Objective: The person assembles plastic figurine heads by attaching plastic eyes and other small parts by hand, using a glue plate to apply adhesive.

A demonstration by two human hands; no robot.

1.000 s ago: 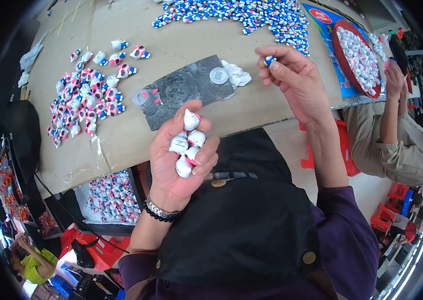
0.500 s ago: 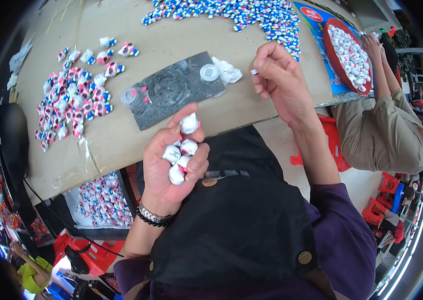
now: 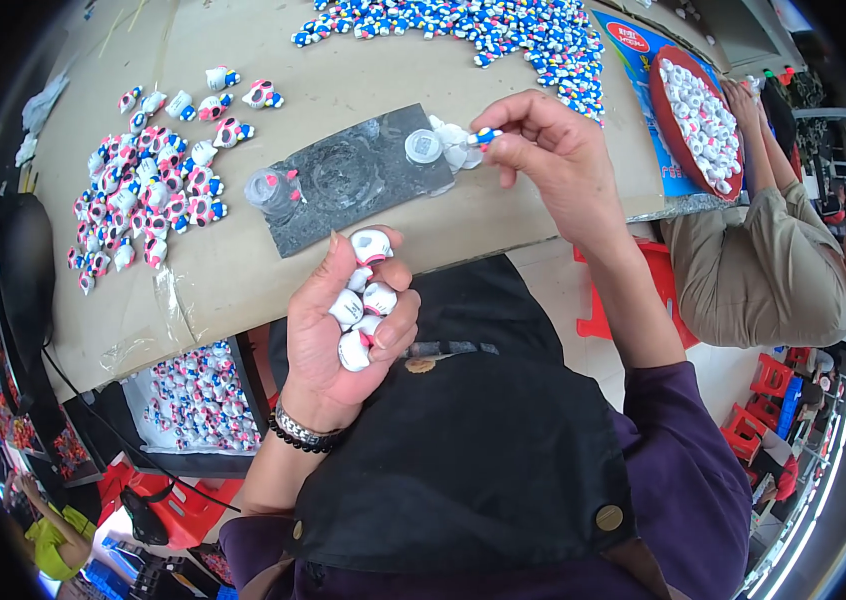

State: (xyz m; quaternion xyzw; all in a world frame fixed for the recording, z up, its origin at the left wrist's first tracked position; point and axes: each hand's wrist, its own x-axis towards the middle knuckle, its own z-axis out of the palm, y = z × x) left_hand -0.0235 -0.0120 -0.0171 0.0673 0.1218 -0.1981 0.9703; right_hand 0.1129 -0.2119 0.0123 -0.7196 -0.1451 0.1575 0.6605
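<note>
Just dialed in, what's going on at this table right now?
A person at a cardboard-covered table cups several small white figurines in the left hand. The right hand pinches a small blue-tipped piece above a dark mat with little paint cups. Painted pink ones lie to the left, blue ones at the far edge.

Cardboard-covered table (image 3: 243, 280) carries a pink-and-white figurine group (image 3: 143, 190) at left, a blue-and-white pile (image 3: 503, 30) at top. Red tray (image 3: 655, 95) holds white pieces. Seated co-worker (image 3: 773, 270) at right.
</note>
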